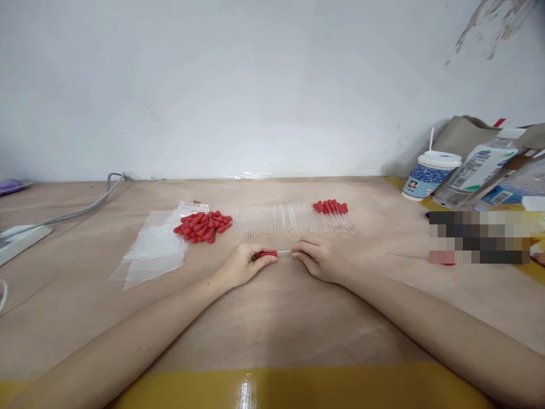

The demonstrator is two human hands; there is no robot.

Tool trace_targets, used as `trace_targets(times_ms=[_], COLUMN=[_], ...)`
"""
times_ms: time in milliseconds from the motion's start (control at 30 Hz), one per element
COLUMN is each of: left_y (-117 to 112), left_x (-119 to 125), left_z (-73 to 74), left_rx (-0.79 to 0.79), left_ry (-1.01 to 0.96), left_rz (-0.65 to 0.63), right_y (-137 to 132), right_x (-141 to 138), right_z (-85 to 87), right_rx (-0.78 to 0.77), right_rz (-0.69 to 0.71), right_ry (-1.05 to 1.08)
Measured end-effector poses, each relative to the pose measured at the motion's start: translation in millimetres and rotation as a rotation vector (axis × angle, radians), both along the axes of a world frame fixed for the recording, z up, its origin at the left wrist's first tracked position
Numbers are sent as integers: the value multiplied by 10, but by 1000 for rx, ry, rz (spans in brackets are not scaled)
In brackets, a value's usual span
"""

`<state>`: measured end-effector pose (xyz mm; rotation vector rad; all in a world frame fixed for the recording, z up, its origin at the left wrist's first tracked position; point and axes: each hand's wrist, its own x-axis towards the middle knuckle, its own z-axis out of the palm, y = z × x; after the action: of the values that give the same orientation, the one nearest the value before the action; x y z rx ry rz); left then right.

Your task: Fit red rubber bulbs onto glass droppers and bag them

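Observation:
My left hand (246,264) is closed around a red rubber dropper bulb (268,254), its open end facing right. From that end a clear dropper tube (284,253) runs across to my right hand (317,258), whose thumb and fingers pinch it. Whether the tube sits inside the bulb or only touches it, I cannot tell. Beyond my left hand lies a heap of red bulbs (204,226). A row of clear tubes (272,220) is laid out side by side behind both hands. At its right end several droppers with red bulbs fitted (331,207) lie together.
Clear zip bags (153,244) lie left of the bulb heap. A grey cable (85,211) leads to a white power strip (25,241) at far left. A paper cup (430,176) and a plastic bottle (481,167) stand at back right, near a blurred-out patch.

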<state>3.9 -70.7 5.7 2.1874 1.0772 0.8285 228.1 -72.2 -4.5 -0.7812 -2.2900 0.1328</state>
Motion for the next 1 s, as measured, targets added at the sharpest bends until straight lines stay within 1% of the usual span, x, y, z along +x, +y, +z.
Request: trace_targets(times_ms=[100,333,467,667,767,833,900,967,1000], left_y=[-7,-2,4,25,32,31,29,28,30], left_x=[-2,-3,-5,-21,-15,-7,-1,0,-1], left_z=[0,-29,-47,-70,-51,-30,-13,-6,-6], left_rx=[-1,34,85,109,199,283,334,331,321], left_ry=[-11,-4,-9,23,37,49,52,58,68], left_rz=[0,-23,-25,-34,-44,-43,0,77,108], right_y=[-2,1,6,24,-14,-51,-61,-9,43], right_x=[-41,-92,-116,-123,-140,-149,-126,-42,26], right_z=[-23,-48,-67,-59,32,146,282,404,448], right_rx=[11,91,79,26,3,14,8,-64,-122], right_rz=[-14,-53,-81,-87,-97,-88,-96,-163,-230], right_ry=[-13,-94,-132,-167,-220,-298,-362,-355,-318])
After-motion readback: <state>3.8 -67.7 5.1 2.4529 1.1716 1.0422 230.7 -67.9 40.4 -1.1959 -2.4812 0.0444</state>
